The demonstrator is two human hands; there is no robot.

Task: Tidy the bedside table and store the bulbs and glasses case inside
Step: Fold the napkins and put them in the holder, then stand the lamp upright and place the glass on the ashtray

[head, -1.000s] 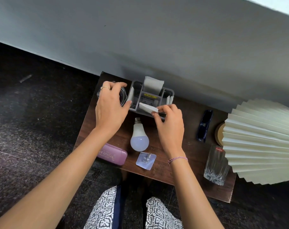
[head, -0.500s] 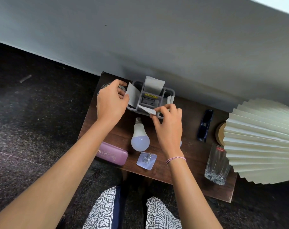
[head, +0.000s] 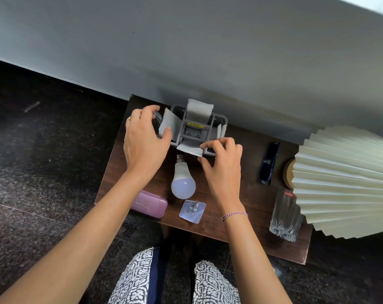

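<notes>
Soft, even daylight, wide-angle view.
Sharp centre; edges bow; faint shadow behind the grey plastic organiser (head: 197, 130) on the pale wall (head: 186, 51).

I look down on a dark speckled stone floor (head: 43, 172) that meets a plain pale grey wall (head: 208, 51). A dark wooden table (head: 252, 207) stands against that wall. At my right a cream pleated lampshade (head: 344, 183) spreads over its corner. Top right, a bright strip, perhaps a window.

Wooden bedside table (head: 247, 194) bears bulb (head: 182, 181), glasses case (head: 150, 204), organizer (head: 197, 130), glass (head: 284, 213).
</notes>
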